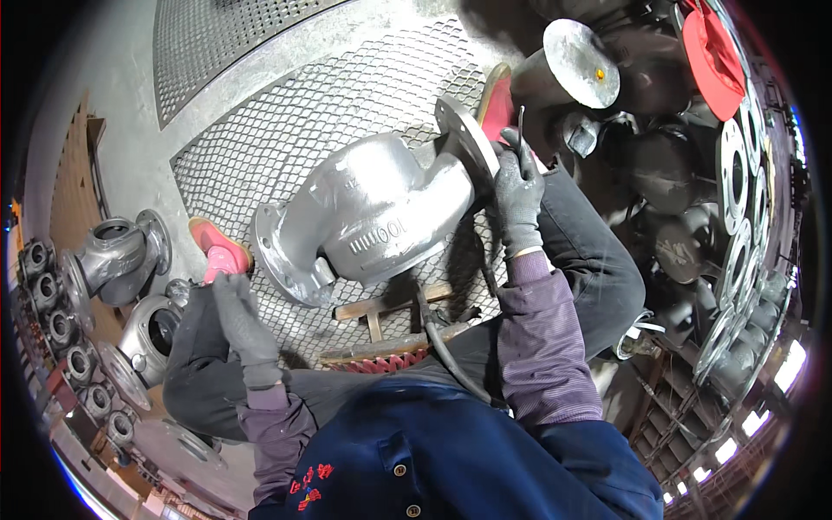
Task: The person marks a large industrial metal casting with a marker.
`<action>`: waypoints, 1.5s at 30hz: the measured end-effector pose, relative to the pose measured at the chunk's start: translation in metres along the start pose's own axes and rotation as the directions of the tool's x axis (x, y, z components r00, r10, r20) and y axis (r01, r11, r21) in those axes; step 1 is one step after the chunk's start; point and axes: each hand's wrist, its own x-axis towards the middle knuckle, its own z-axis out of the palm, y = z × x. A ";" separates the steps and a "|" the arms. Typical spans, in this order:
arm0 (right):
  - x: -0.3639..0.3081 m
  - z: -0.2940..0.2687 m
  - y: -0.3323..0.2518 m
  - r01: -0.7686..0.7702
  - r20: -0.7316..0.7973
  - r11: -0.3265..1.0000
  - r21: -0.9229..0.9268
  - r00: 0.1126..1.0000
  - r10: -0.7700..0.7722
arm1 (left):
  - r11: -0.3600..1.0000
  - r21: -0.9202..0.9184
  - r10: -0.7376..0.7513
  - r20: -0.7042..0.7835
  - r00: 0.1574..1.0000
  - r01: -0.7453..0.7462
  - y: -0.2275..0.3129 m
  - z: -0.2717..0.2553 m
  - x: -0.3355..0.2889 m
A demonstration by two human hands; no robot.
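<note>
A large silver flanged valve body casting (373, 208) lies on the mesh between my legs, a round flange at each end and raised markings on its side. My right hand (520, 195), in a grey glove, is beside its upper-right flange, the fingers closed round a thin metal rod-like tool (521, 120). That tool's tip points up, and its lower part is hidden in the glove. Over on the left, my gloved left hand (243, 321) rests against my left shin with fingers stretched out and nothing visible in it.
Under the casting is metal mesh (260, 147), with a wooden piece (390, 303) and a dark hose (433, 338) near me. More castings (113, 256) stand at left. On the right are a round-ended casting (585, 65), several flanges (734, 173) and a red cap (712, 61).
</note>
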 end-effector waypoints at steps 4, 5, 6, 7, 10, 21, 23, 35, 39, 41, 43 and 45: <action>0.015 -0.012 -0.051 0.448 0.150 0.647 -0.617 0.874 -0.462 | 0.972 -0.188 -0.104 0.205 0.973 0.143 -0.037 0.037 0.004; 0.012 -0.013 -0.065 0.568 0.307 0.359 -0.741 0.761 -0.571 | 0.971 -0.222 -0.031 0.234 0.972 0.084 -0.043 0.045 0.003; 0.008 -0.014 -0.080 0.663 0.475 0.171 -0.729 0.670 -0.571 | 0.967 -0.248 -0.009 0.205 0.979 0.061 -0.049 0.053 0.002; -0.003 -0.012 -0.090 0.642 0.461 0.463 -0.611 0.765 -0.450 | 0.959 -0.284 0.067 0.209 0.976 -0.005 -0.053 0.056 0.001; -0.033 -0.005 -0.109 0.308 0.625 0.879 -0.363 0.781 -0.016 | 0.983 -0.183 0.003 0.057 0.998 0.007 -0.063 0.055 0.000; -0.020 0.037 -0.081 0.643 0.811 0.583 -0.497 0.583 0.047 | 0.939 -0.299 -0.128 0.148 0.981 0.168 -0.052 0.058 -0.004; -0.016 0.040 -0.075 0.649 0.818 0.562 -0.512 0.569 0.088 | 0.971 -0.215 -0.085 0.082 0.993 0.101 -0.050 0.060 -0.003; 0.000 0.047 -0.073 0.694 0.876 0.566 -0.445 0.468 0.116 | 0.954 -0.283 -0.070 0.093 0.993 0.094 -0.050 0.063 -0.003; 0.000 0.037 -0.092 0.578 0.807 0.659 -0.481 0.586 0.075 | 0.945 0.231 0.228 0.039 0.973 -0.231 -0.031 0.063 -0.001; -0.004 0.022 -0.107 0.414 0.740 0.776 -0.475 0.665 0.098 | 0.764 0.437 0.438 0.189 0.879 -0.475 -0.011 0.064 -0.001; -0.006 -0.002 -0.127 0.273 0.702 0.843 -0.464 0.693 0.163 | 0.527 0.555 0.515 0.394 0.761 -0.644 0.012 0.077 0.001; -0.013 -0.015 -0.135 0.333 0.584 0.769 -0.546 0.810 0.063 | 0.277 0.554 0.502 0.613 0.610 -0.785 0.027 0.111 0.005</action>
